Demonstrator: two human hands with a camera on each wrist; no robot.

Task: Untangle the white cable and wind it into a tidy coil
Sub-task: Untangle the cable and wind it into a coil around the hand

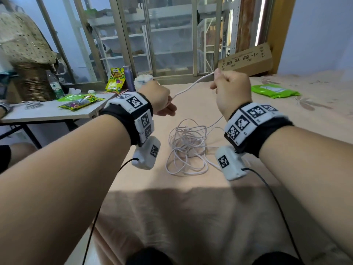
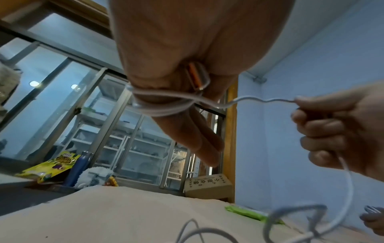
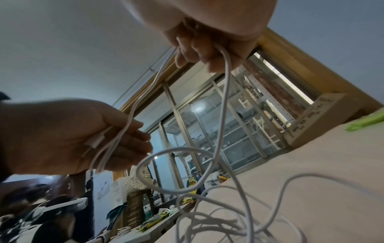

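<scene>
The white cable stretches taut in the air between my two hands above the bed. My left hand has a few turns of it wound across its straight fingers, and the thumb pins the cable's plug against the palm. My right hand, held higher and to the right, grips the cable in a fist. From that fist the cable drops to a loose tangle lying on the bed between my wrists.
The bed with a peach sheet fills the foreground. A green packet lies at the right and a cardboard box leans by the window. A white table with snack bags and a bottle stands at the left.
</scene>
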